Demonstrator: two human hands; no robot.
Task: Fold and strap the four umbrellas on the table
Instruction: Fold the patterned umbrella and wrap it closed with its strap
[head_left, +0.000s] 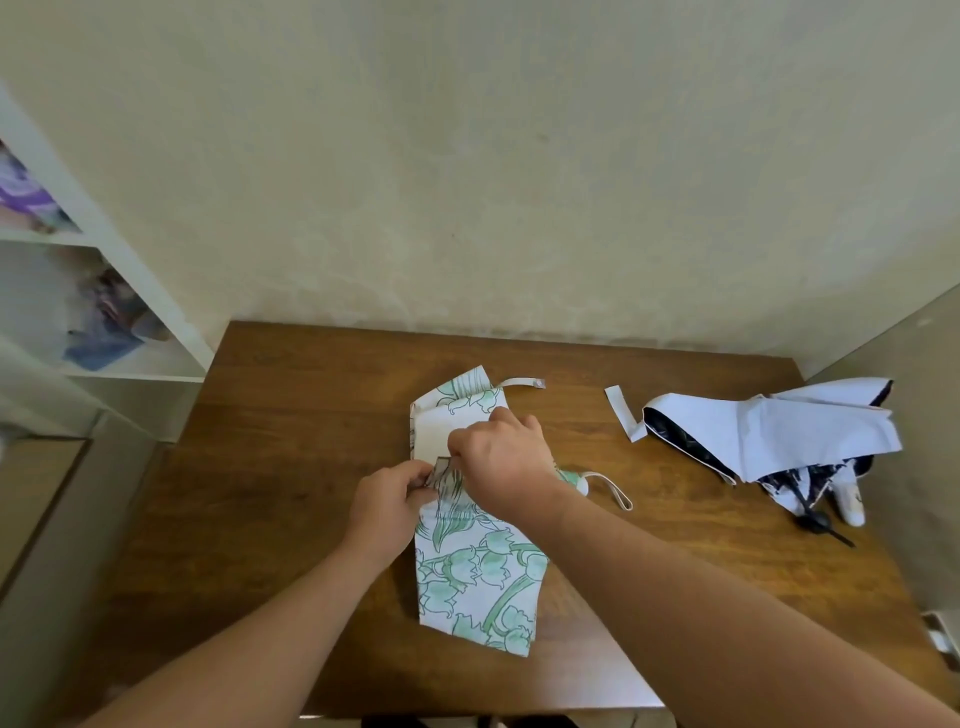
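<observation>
Counting umbrellas: two in view, both on the wooden table (291, 467)
Near umbrella: the green-flowered umbrella (478, 571) lies lengthwise at the table's middle, its canopy spread flat in loose panels from the near edge toward the wall
Left hand: the left hand (387, 501) pinches a fold of the canopy at the umbrella's left side, fingers curled on the cloth
Right hand: the right hand (501, 457) crosses over the umbrella and grips the same gathered cloth, knuckles up
Handle: a pale green handle (576, 480) with one wrist loop (613, 491) pokes out just right of the right wrist
Straps: two, one closing strap (522, 383) loose at the flowered umbrella's far end, one white strap (621, 413) trailing left of the other umbrella
Far umbrella: the white umbrella (779, 436) with dark lining sits unfolded near the table's right edge, well apart from the hands
Open room: bare wood to the left of the hands and between the two umbrellas
Edges: the table's far edge meets the wall; a white shelf unit (130, 322) stands beyond the left corner
</observation>
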